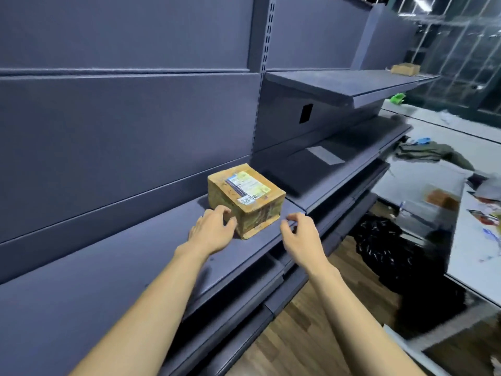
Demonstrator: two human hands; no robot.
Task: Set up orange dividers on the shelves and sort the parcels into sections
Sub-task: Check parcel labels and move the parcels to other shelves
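My left hand [212, 230] touches the stiff, light-looking parcel [245, 198] near the shelf [135, 267] front edge, right hand [299, 236] loosely curled, empty; I'd grip opposite sides.

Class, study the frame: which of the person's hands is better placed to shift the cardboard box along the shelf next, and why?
Probably the left. The left hand already touches the box at its near corner, while the right hand hovers apart from it over the shelf edge, fingers curled and holding nothing.

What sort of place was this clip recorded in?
Probably a parcel storeroom or pickup point: long grey metal shelves, a taped cardboard parcel with a shipping label, and another parcel on a higher shelf.
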